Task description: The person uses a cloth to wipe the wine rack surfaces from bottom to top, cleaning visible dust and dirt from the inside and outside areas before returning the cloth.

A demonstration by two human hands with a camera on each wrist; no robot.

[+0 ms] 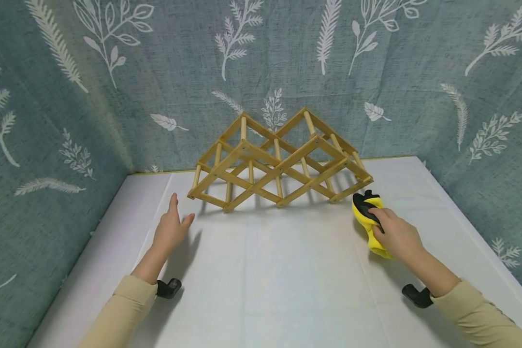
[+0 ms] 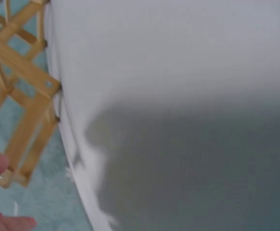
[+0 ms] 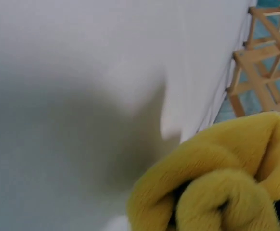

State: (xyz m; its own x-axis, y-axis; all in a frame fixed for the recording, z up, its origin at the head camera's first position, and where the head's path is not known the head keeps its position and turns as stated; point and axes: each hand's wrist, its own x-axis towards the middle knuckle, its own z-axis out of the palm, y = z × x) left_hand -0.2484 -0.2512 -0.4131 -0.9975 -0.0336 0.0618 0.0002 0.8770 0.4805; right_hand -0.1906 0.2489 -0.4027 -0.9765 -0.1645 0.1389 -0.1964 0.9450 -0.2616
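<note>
A fuzzy yellow work glove with black parts (image 1: pixel 367 224) is in my right hand (image 1: pixel 398 234), which grips it near the rack's right end. In the right wrist view the folded yellow glove (image 3: pixel 212 178) fills the lower right and hides most of the fingers. A wooden folding lattice rack (image 1: pixel 280 169) stands unfolded at the back of the table. My left hand (image 1: pixel 171 229) holds nothing; its finger and thumb are spread, just in front of the rack's left end. Fingertips (image 2: pixel 14 224) show at the lower left of the left wrist view, beside the rack (image 2: pixel 24 91).
A white cloth covers the table (image 1: pixel 265 270). Teal leaf-patterned fabric (image 1: pixel 191 58) hangs behind it and along both sides. Black mounts (image 1: pixel 168 288) sit at the wrists. Both hands cast shadows on the cloth.
</note>
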